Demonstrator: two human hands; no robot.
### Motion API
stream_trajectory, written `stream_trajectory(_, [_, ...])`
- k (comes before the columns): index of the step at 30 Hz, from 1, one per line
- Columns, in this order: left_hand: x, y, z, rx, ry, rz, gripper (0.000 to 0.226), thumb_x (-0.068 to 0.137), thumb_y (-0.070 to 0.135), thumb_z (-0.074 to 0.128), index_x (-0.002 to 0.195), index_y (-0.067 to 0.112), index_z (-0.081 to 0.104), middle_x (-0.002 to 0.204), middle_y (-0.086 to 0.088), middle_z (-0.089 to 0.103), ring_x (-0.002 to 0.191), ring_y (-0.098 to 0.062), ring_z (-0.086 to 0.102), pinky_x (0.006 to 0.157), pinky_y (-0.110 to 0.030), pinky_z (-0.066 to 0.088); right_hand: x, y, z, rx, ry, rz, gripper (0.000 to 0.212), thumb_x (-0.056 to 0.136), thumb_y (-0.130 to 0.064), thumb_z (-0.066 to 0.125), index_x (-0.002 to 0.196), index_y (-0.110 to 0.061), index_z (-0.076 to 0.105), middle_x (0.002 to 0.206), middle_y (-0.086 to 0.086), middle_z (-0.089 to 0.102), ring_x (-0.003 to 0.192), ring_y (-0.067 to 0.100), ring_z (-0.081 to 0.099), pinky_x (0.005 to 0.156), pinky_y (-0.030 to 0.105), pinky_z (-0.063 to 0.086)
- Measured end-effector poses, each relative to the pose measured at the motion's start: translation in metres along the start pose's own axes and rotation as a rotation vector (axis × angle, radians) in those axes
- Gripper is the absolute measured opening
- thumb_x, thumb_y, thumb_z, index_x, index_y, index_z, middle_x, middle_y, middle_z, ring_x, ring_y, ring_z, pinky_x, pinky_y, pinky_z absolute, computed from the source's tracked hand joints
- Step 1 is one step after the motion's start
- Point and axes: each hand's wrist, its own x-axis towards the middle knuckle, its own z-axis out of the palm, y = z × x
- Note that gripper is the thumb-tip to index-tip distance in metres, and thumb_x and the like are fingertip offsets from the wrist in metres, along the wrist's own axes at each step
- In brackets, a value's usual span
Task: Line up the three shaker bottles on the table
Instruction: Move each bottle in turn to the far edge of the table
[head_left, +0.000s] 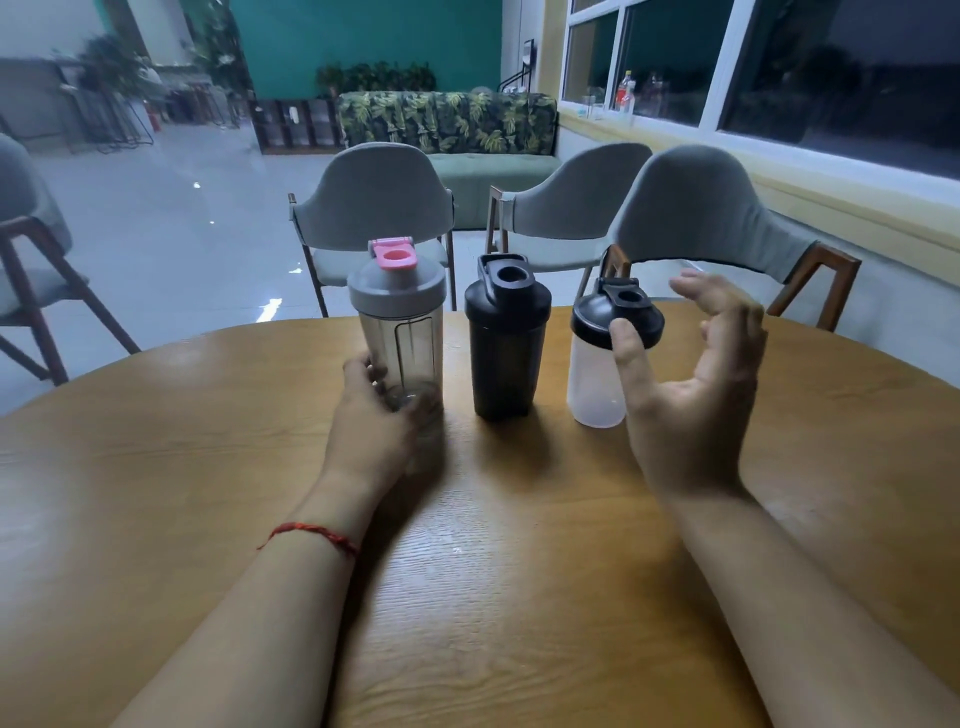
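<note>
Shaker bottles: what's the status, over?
Left hand gripping grey-lidded bottle at base. Right hand open beside frosted bottle. Black bottle between; all three upright, roughly in row. Nothing obstructing.

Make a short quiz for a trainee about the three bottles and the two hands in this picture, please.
1. True or false: the left hand grips the base of the grey-lidded bottle.
2. Which bottle stands in the middle? A) the black bottle B) the frosted bottle C) the grey-lidded bottle
3. Fill in: the right hand is ____ beside the frosted bottle, not closed around it.

Key: 1 true; 2 A; 3 open
</note>
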Motion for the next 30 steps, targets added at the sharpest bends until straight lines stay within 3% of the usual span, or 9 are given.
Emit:
stream_trajectory(3, [-0.007, 0.001, -0.011, 0.035, 0.048, 0.002, 0.064, 0.084, 0.023, 0.087, 0.132, 0.019, 0.045, 0.108, 0.013, 0.066, 0.082, 0.013, 0.067, 0.081, -0.031, 0.06, 0.005, -0.038, 0.012, 0.066, -0.043, -0.146, 0.035, 0.093, -0.013, 0.083, 0.122, -0.002, 0.067, 0.129, 0.012, 0.065, 0.127, 0.029, 0.06, 0.107, 0.053, 0.047])
stream_trajectory(6, [-0.021, 0.007, -0.031, 0.088, 0.056, -0.012, 0.061, 0.083, 0.026, 0.088, 0.128, 0.02, 0.047, 0.1, 0.017, 0.067, 0.078, 0.014, 0.067, 0.067, -0.016, 0.056, 0.007, -0.078, 0.032, 0.125, -0.154, -0.186, 0.033, 0.089, -0.01, 0.084, 0.118, -0.003, 0.07, 0.125, 0.012, 0.068, 0.122, 0.029, 0.063, 0.11, 0.036, 0.044])
stream_trajectory(8, [-0.034, 0.008, -0.049, 0.137, 0.047, -0.02, 0.058, 0.085, 0.024, 0.086, 0.127, 0.021, 0.047, 0.097, 0.019, 0.066, 0.077, 0.019, 0.064, 0.065, -0.013, 0.053, 0.007, -0.102, 0.046, 0.176, -0.228, -0.192, 0.035, 0.088, -0.011, 0.084, 0.12, -0.004, 0.069, 0.124, 0.012, 0.067, 0.121, 0.028, 0.063, 0.108, 0.036, 0.046])
stream_trajectory(13, [-0.059, 0.01, -0.093, 0.196, 0.028, -0.071, 0.056, 0.083, 0.022, 0.087, 0.122, 0.025, 0.047, 0.094, 0.021, 0.066, 0.078, 0.021, 0.063, 0.074, -0.028, 0.058, -0.006, -0.147, 0.086, 0.275, -0.441, -0.195, 0.043, 0.089, -0.019, 0.083, 0.127, -0.009, 0.065, 0.128, 0.005, 0.063, 0.122, 0.021, 0.059, 0.105, 0.044, 0.05])
stream_trajectory(16, [-0.067, 0.01, -0.112, 0.195, 0.038, -0.093, 0.057, 0.078, 0.027, 0.09, 0.117, 0.029, 0.048, 0.095, 0.016, 0.072, 0.079, 0.007, 0.07, 0.077, -0.043, 0.062, -0.013, -0.167, 0.102, 0.269, -0.653, -0.104, 0.064, 0.086, -0.041, 0.083, 0.142, -0.024, 0.056, 0.14, -0.005, 0.054, 0.129, 0.013, 0.054, 0.109, 0.04, 0.048])
stream_trajectory(19, [-0.071, 0.01, -0.126, 0.222, 0.024, -0.101, 0.058, 0.072, 0.037, 0.089, 0.113, 0.036, 0.048, 0.096, 0.014, 0.073, 0.083, 0.001, 0.072, 0.079, -0.046, 0.062, -0.026, -0.183, 0.118, 0.25, -0.829, 0.017, 0.087, 0.077, -0.053, 0.089, 0.151, -0.044, 0.045, 0.146, -0.013, 0.048, 0.122, 0.0, 0.048, 0.104, 0.031, 0.046])
stream_trajectory(23, [-0.071, 0.008, -0.149, 0.31, -0.097, -0.117, 0.081, 0.068, 0.042, 0.089, 0.133, 0.037, 0.042, 0.121, 0.021, 0.061, 0.109, -0.012, 0.065, 0.086, -0.033, 0.055, -0.05, -0.19, 0.14, 0.204, -0.826, 0.034, 0.102, 0.076, -0.05, 0.091, 0.158, -0.053, 0.031, 0.142, -0.01, 0.057, 0.119, 0.01, 0.059, 0.099, 0.035, 0.051])
stream_trajectory(26, [-0.065, 0.001, -0.188, 0.517, -0.109, -0.144, 0.107, 0.068, 0.063, 0.079, 0.157, 0.027, 0.032, 0.154, 0.001, 0.049, 0.137, -0.02, 0.051, 0.106, -0.041, 0.046, -0.051, -0.195, 0.162, 0.237, -0.811, 0.093, 0.101, 0.074, -0.046, 0.094, 0.154, -0.055, 0.032, 0.136, -0.008, 0.059, 0.117, 0.016, 0.063, 0.099, 0.04, 0.055])
stream_trajectory(30, [-0.053, -0.014, -0.234, 0.6, -0.002, -0.248, 0.076, 0.083, 0.051, 0.072, 0.148, 0.024, 0.046, 0.149, -0.003, 0.055, 0.133, -0.024, 0.053, 0.108, -0.044, 0.046, -0.038, -0.208, 0.22, 0.288, -0.815, 0.17, 0.107, 0.074, -0.045, 0.095, 0.159, -0.051, 0.031, 0.142, -0.006, 0.058, 0.124, 0.017, 0.061, 0.104, 0.039, 0.052])
